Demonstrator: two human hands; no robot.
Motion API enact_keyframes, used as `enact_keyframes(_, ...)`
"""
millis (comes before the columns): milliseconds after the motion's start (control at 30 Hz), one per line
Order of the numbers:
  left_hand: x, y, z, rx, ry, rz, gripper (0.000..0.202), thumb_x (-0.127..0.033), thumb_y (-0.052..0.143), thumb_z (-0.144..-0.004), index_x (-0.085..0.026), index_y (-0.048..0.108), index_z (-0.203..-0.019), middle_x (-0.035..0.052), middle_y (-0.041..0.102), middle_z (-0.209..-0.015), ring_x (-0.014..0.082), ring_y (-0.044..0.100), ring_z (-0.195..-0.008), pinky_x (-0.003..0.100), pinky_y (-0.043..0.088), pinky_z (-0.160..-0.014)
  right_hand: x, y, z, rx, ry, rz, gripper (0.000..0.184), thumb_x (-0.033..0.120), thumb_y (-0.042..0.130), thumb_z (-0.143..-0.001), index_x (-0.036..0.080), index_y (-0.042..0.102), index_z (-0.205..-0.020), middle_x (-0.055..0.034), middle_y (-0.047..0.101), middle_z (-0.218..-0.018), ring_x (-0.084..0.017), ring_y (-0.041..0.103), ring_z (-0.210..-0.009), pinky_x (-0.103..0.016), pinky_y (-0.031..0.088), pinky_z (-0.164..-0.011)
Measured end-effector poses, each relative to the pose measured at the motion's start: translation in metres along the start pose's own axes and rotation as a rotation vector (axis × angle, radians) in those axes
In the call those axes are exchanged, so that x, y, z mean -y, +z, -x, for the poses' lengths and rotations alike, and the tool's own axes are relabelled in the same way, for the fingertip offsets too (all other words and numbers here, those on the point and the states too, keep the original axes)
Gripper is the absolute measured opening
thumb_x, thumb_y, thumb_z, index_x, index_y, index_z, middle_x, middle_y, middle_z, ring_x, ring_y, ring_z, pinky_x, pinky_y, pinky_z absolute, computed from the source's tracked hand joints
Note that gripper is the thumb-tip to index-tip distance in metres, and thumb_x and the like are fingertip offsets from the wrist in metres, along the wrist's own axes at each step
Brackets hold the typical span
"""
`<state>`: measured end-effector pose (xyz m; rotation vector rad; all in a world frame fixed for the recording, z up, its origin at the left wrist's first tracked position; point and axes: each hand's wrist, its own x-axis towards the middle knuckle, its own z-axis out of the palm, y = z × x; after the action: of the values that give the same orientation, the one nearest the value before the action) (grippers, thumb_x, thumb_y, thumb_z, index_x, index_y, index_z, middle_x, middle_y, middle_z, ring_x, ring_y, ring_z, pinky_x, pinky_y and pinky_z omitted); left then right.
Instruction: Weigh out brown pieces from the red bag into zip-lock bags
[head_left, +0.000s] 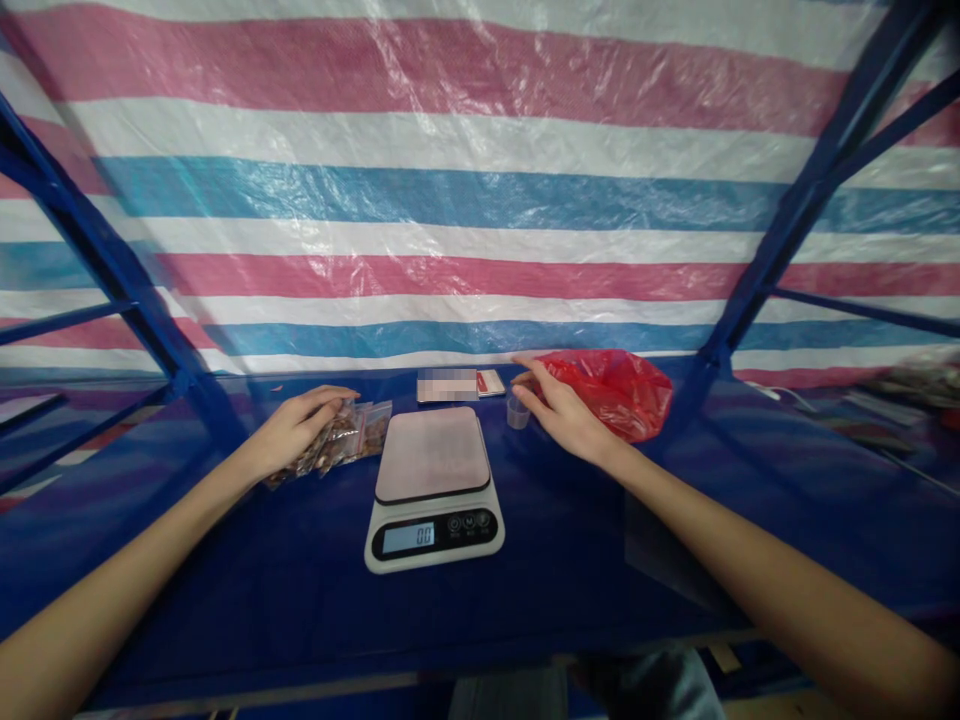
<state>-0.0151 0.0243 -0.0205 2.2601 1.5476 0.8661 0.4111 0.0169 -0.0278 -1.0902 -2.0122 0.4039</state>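
left hand (296,428) grip closed on small bags (356,435); right hand (562,412) grip open beside clear cup (517,413), scale (433,455) between

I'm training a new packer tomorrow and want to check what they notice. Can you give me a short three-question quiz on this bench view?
1. True or false: the platform of the digital scale is bare.
2. What lies under the left hand? A) small zip bags B) a spoon C) a phone
3. Fill in: a small clear ___ stands between the right hand and the digital scale.
Key: 1 true; 2 A; 3 cup.
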Motion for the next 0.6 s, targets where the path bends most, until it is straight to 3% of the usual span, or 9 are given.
enact_keyframes(100,0.001,0.003,0.001,0.004,-0.023,0.026,0.056,-0.059,0.045,-0.094,-0.021,0.076,-0.121,0.0081,0.073,-0.133,0.0313,0.066,-0.125,0.045,0.044,-0.118,0.003,-0.005,-0.005,0.021,0.087,-0.041,0.064,0.057,0.038,-0.107,0.023,0.037,-0.161,-0.0141,0.068,-0.135,-0.03,0.064,-0.127,-0.051,0.043,-0.114)
enact_keyframes(233,0.001,0.006,0.002,-0.02,-0.007,0.078,0.053,-0.056,0.046,-0.095,-0.02,0.077,-0.118,0.0094,0.075,-0.128,0.0318,0.067,-0.121,0.046,0.045,-0.116,0.002,-0.002,-0.02,0.108,0.139,-0.058,0.073,0.065,0.029,-0.106,0.025,0.025,-0.168,-0.0131,0.062,-0.149,-0.031,0.046,-0.149,-0.053,0.029,-0.126)
enact_keyframes(400,0.0,0.006,0.003,-0.017,0.036,0.092,0.047,-0.05,0.046,-0.097,-0.019,0.077,-0.115,0.0095,0.076,-0.124,0.0296,0.069,-0.117,0.042,0.048,-0.112,-0.012,0.006,-0.034,0.242,0.165,0.004,0.079,0.067,0.022,-0.106,0.022,0.01,-0.17,-0.0154,0.06,-0.151,-0.033,0.049,-0.147,-0.059,0.03,-0.124)
enact_keyframes(600,-0.003,0.005,0.003,-0.012,0.075,0.063,0.045,-0.049,0.042,-0.101,-0.022,0.078,-0.107,0.0072,0.076,-0.119,0.0272,0.069,-0.115,0.039,0.049,-0.111,-0.013,0.007,-0.041,0.27,0.153,0.034,0.077,0.067,0.023,-0.106,0.023,0.012,-0.17,-0.0126,0.058,-0.153,-0.033,0.047,-0.148,-0.058,0.029,-0.125)
